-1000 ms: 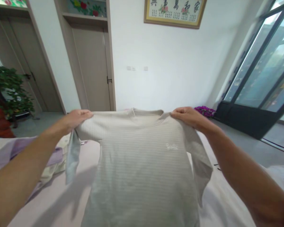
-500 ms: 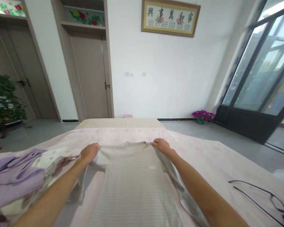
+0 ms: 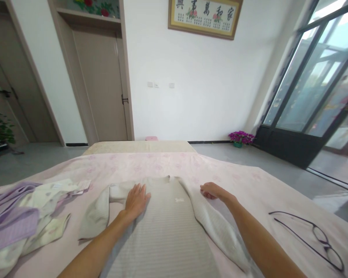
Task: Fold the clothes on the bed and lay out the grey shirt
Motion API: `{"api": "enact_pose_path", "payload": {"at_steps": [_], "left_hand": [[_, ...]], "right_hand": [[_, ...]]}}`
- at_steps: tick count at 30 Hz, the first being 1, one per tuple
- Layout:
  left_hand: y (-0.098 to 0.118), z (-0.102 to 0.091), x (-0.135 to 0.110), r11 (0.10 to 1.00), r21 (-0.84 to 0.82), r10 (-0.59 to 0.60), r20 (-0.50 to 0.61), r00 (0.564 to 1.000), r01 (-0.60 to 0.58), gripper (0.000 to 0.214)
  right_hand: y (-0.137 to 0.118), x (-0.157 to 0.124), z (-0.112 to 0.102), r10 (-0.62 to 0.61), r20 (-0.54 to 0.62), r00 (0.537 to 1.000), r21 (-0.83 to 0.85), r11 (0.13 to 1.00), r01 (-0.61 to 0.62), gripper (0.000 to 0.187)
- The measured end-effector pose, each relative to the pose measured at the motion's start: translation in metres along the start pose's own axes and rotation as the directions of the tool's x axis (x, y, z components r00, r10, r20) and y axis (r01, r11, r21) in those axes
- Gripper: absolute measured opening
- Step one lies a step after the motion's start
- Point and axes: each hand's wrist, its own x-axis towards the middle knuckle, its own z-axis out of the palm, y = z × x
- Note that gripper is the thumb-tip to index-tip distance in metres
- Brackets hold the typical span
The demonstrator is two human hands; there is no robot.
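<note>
A light grey striped long-sleeved shirt (image 3: 165, 227) lies flat, front up, on a pale pink sheet (image 3: 226, 173) covering a bed. My left hand (image 3: 136, 200) rests flat on the shirt's left shoulder area, fingers stretched out and together. My right hand (image 3: 213, 191) lies on the sheet just beyond the shirt's right sleeve (image 3: 217, 227), fingers loosely curled, holding nothing that I can see. The left sleeve (image 3: 97, 214) is folded loosely beside the body of the shirt.
A heap of lilac and cream clothes (image 3: 20, 220) lies at the left of the bed. Black-framed glasses (image 3: 316, 235) lie on the sheet at the right. Beyond the bed are doors (image 3: 101, 85), a white wall, purple flowers (image 3: 240, 137) and a glass door (image 3: 313, 88).
The shirt, held up by its shoulders a second ago, was lowered onto the sheet. Both hands let go of it; the left now lies flat on it, the right moved off to the side.
</note>
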Motion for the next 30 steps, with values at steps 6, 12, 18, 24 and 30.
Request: {"api": "enact_pose_path", "payload": {"at_steps": [6, 12, 18, 24, 30], "left_hand": [[0.002, 0.015, -0.007, 0.999, 0.017, -0.045, -0.028, 0.999, 0.045, 0.063], [0.002, 0.015, -0.008, 0.999, 0.034, -0.040, -0.036, 0.999, 0.041, 0.063], [0.001, 0.017, -0.008, 0.999, 0.031, -0.042, -0.042, 0.998, 0.044, 0.063], [0.002, 0.017, -0.008, 0.998, 0.052, -0.042, -0.048, 0.998, 0.044, 0.062], [0.003, 0.015, -0.008, 0.996, 0.075, -0.051, -0.031, 0.998, 0.054, 0.062]], "right_hand": [[0.045, -0.065, -0.015, -0.095, 0.255, 0.962, -0.242, 0.957, 0.159, 0.017], [0.053, -0.076, -0.013, -0.196, 0.129, 0.972, -0.271, 0.936, 0.225, 0.010], [0.066, -0.043, -0.058, -0.237, -0.047, 0.970, -0.284, 0.935, 0.215, 0.021], [0.084, -0.023, -0.092, -0.075, -0.339, 0.938, -0.565, 0.814, -0.139, 0.031], [0.091, -0.014, -0.078, -0.130, -0.398, 0.908, -0.638, 0.751, -0.173, 0.030]]}}
